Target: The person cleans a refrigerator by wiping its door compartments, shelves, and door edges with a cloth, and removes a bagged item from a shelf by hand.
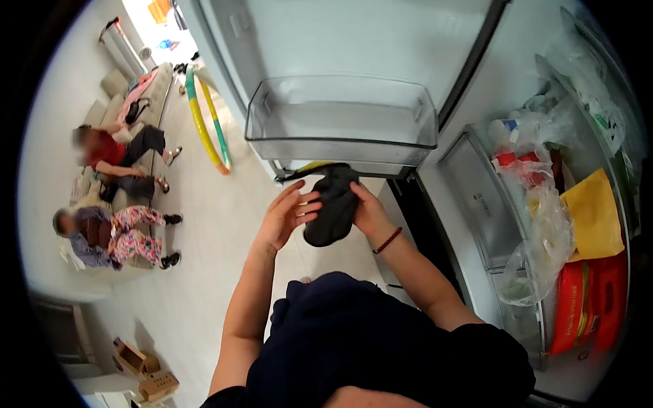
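Observation:
In front of my body, before the open fridge door (340, 41), a dark grey cloth (330, 211) hangs bunched up. My right hand (371, 212) grips its right edge between thumb and fingers; a dark red bracelet circles that wrist. On the cloth's left side, my left hand (286, 214) has its fingers spread, with the fingertips at the cloth's edge. A dark strip with some yellow stretches left from the cloth's top, just below the clear door bin (340, 146). Whether it belongs to the cloth I cannot tell.
At right, fridge shelves hold plastic bags (547, 238), a yellow packet (592, 214) and a red package (575, 306). Two people sit on a sofa (160, 92) at left. A yellow-green hoop (197, 119) leans near the door; cardboard boxes (158, 385) lie at lower left.

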Available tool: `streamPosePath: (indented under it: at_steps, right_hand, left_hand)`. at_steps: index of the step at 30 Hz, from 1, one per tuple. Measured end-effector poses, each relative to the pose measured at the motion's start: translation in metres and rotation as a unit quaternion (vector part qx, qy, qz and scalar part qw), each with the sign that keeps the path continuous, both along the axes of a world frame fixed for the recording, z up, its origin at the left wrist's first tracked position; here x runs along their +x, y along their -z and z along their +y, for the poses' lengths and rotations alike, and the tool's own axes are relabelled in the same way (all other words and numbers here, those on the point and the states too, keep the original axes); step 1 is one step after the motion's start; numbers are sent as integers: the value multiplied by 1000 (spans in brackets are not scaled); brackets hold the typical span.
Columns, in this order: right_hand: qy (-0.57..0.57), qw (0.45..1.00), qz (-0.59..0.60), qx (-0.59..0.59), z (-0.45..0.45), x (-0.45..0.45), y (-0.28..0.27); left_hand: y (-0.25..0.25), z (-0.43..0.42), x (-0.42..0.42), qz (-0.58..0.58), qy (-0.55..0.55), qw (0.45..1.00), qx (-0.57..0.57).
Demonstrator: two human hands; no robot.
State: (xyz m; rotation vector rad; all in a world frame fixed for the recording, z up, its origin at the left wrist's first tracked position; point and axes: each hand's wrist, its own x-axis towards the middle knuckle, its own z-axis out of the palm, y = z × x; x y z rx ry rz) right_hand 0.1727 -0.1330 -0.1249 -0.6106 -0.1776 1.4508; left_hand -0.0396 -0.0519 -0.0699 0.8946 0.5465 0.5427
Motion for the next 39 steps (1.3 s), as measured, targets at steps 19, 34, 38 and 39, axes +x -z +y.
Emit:
streamPosePath:
  at_steps: [19,34,38,39]
  right_hand:
    - [-55,962,123,237,50,14,-37]
    - [281,679,-665,135,-109,39,-318]
    - [133,213,-963,98,-38,65,-331]
    - [24,215,-969,119,-21,72,-319]
  left_hand:
    - [-58,33,54,-213,10,976,40]
    - [-83,-11,83,-208,93,971,-72]
    - [-81,-17,106,-216,117,957,-153]
    - [-82,-20,108,-224,122,953,-163]
